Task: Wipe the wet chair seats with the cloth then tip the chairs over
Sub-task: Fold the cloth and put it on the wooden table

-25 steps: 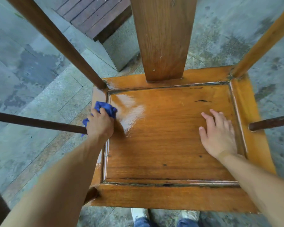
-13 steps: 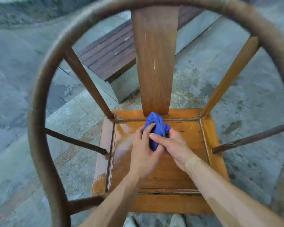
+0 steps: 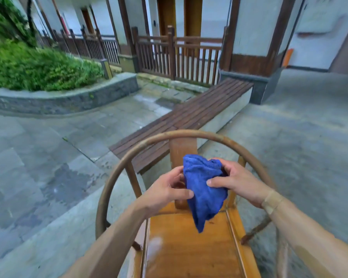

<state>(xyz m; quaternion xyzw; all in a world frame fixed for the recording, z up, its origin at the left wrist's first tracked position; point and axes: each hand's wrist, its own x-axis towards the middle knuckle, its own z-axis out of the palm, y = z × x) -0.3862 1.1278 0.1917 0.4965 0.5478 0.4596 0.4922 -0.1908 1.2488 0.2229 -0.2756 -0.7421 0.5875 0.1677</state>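
A wooden chair with a round hoop back [image 3: 129, 155] stands upright in front of me. Its orange seat [image 3: 189, 249] shines with a wet patch near the left side. Above the seat I hold a blue cloth [image 3: 204, 189] in both hands, and its lower end dangles free. My left hand [image 3: 167, 191] pinches the cloth's left edge. My right hand [image 3: 235, 181] grips its upper right part. Neither hand touches the chair.
A slatted wooden bench [image 3: 189, 115] runs diagonally just behind the chair. Damp stone paving [image 3: 48, 157] spreads to the left and right. A low stone planter wall [image 3: 68, 97] with shrubs lies far left, and a wooden railing [image 3: 177, 55] stands at the back.
The cloth left the seat's left edge and both hands took hold of it, lifting it above the seat. My view rose from the seat toward the courtyard.
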